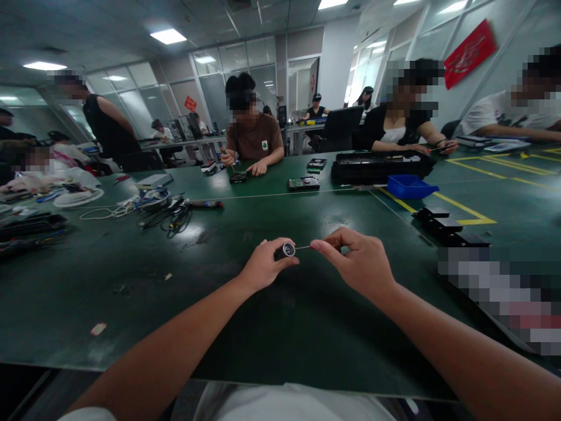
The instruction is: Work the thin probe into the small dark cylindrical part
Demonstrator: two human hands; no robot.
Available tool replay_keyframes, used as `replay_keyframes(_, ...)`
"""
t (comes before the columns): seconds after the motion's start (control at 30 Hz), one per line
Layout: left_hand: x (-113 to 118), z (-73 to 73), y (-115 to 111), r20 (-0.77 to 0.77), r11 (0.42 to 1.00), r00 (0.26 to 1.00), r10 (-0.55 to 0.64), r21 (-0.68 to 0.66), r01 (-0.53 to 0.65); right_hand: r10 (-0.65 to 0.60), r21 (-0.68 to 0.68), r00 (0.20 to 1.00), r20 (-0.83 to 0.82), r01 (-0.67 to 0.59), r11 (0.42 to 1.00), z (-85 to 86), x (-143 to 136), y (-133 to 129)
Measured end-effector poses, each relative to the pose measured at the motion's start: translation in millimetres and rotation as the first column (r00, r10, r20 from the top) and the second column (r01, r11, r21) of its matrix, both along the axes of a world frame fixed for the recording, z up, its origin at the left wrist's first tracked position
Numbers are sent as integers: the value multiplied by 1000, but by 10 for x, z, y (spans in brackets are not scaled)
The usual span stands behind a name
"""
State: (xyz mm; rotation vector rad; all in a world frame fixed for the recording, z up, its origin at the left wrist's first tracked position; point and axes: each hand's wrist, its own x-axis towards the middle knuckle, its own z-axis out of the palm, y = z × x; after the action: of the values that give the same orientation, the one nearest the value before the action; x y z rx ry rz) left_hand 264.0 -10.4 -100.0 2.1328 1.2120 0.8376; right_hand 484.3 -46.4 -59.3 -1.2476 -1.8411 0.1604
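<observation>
My left hand (pixel 266 266) is wrapped round a small black cylinder (pixel 286 251), whose round silvery end faces me and slightly right. A thin rod (pixel 302 247) runs from beside that end to the fingertips of my right hand (pixel 356 257). My right thumb and fingers pinch it; the part inside the hand is mostly hidden. Whether the rod's tip touches the cylinder or goes into it is too small to tell. Both hands are held above the green table (pixel 245 333), near its middle.
Beyond my hands lie circuit-board drives (pixel 303 183), a long black housing (pixel 381 167) and a blue bin (pixel 407 186). Black brackets (pixel 451 227) are at right. Cables (pixel 175 213) and a screwdriver-like tool (pixel 205 204) lie left. People sit across the table, one handling a small black part (pixel 238 177).
</observation>
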Motion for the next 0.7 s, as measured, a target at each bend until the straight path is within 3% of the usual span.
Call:
replay_keyframes(0.2, -28, -24, 31, 33, 1000, 999, -14, -2, 14, 164, 2, 986, 37, -165, 986, 0, -3, -7)
replay_keyframes(0.43, -18, -40, 29, 35, 1000, 999, -14, -6, 14, 107, -66, 993, 52, -103, 992, -8, -11, 12)
replay_keyframes(0.7, -23, -46, 40, 61, 999, 998, -24, -24, 25, 205, -40, 975, 84, -202, 979, -21, 2, -1)
